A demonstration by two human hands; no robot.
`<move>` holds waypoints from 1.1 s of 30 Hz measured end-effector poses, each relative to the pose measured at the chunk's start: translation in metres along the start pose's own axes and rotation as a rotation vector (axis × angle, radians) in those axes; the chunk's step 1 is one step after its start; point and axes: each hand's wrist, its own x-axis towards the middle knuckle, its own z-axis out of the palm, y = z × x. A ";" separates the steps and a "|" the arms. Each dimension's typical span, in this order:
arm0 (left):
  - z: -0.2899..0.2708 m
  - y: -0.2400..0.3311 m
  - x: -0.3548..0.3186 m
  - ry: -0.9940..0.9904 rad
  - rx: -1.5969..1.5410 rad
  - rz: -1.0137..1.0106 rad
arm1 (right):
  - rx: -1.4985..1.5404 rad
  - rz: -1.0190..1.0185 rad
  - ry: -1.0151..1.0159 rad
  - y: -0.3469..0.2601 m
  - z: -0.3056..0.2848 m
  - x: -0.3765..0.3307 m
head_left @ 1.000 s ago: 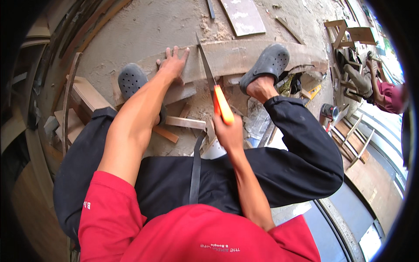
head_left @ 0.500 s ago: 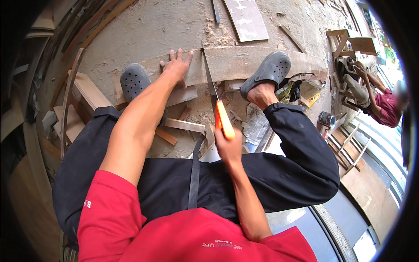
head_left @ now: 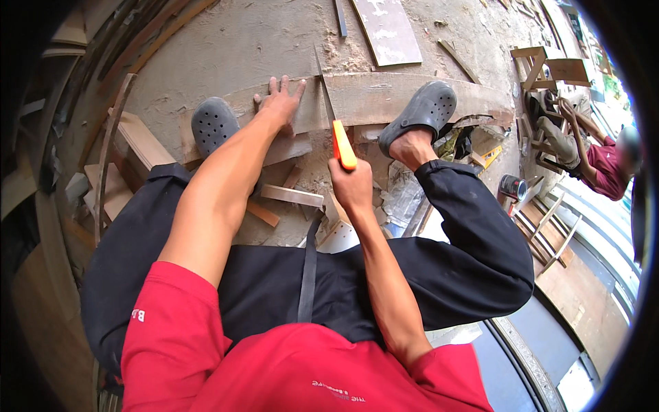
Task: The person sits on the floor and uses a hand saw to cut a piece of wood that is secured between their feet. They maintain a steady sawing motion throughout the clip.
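Observation:
A hand saw [head_left: 343, 145] with an orange and yellow handle is gripped in my right hand [head_left: 352, 184]. Its thin blade lies across a long, curved wooden board [head_left: 374, 96], at a cut line in the board's middle. Just left of the blade, my left hand [head_left: 279, 104] presses on the board with fingers spread. My grey clogs rest on the board too, the left clog [head_left: 213, 123] at its left part and the right clog [head_left: 420, 117] right of the saw. Wood offcuts [head_left: 288, 150] sit beneath the board.
Loose wood pieces [head_left: 292, 196] lie between my legs. A paint-marked panel [head_left: 388, 33] is on the dusty floor ahead. Curved boards line the left side. To the right are a tin can [head_left: 513, 187], a wooden frame [head_left: 556, 233] and another person [head_left: 604, 161] seated working.
My right hand has pushed the saw forward, away from me, so its handle is now close to the board's near edge. My left hand stays in place on the board.

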 end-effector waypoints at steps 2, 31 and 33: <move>-0.003 -0.006 -0.001 -0.004 -0.027 -0.025 | 0.047 -0.080 -0.033 0.002 -0.016 -0.032; 0.011 -0.003 0.017 0.031 -0.072 -0.014 | 0.129 0.038 -0.026 0.015 0.005 0.013; 0.005 -0.003 0.008 0.012 -0.070 -0.016 | 0.158 0.093 -0.037 0.012 0.016 0.026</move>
